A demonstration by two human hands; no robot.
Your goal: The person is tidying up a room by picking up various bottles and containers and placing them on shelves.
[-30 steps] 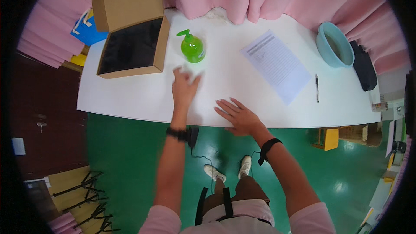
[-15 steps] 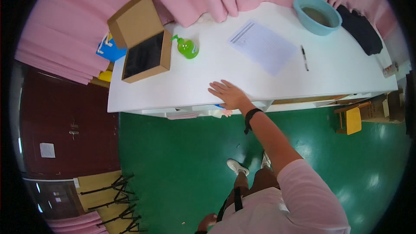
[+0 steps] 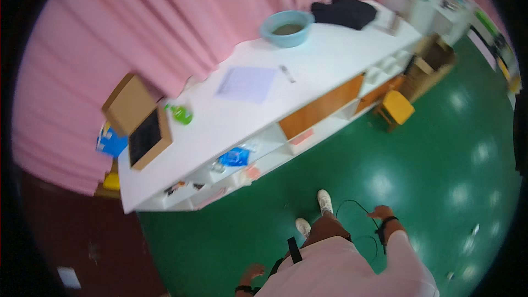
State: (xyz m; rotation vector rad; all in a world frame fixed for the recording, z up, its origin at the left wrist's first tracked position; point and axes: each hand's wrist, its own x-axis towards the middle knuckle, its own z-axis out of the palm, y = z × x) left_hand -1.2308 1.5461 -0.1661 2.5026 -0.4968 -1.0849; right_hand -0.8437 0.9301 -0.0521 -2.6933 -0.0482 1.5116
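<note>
My right hand (image 3: 380,212) is out to the right of my body, over the green floor, with a dark band on its wrist. Its fingers look loosely apart, though slightly blurred, and I see nothing in them. Close to it, a thin black cable (image 3: 353,201) loops over the floor area and passes by the wrist. Low in the view, my left hand (image 3: 254,270) hangs beside my body, also with a dark wristband; its fingers are too smeared to read. Both hands are away from the white table (image 3: 203,137), which bears a printed sheet (image 3: 247,83) and a pen (image 3: 287,74).
On the table are an open cardboard box (image 3: 159,148), a green pump bottle (image 3: 181,114), a light-blue basin (image 3: 269,32) and dark cloth (image 3: 346,14). Shelves below hold a blue package (image 3: 235,157). A yellow stool (image 3: 398,108) and a large carton (image 3: 434,71) stand right.
My right hand has left the tabletop and swung down to the right beside my body. The view has turned right, showing the shelf fronts, stool and carton more fully. My left hand stays low.
</note>
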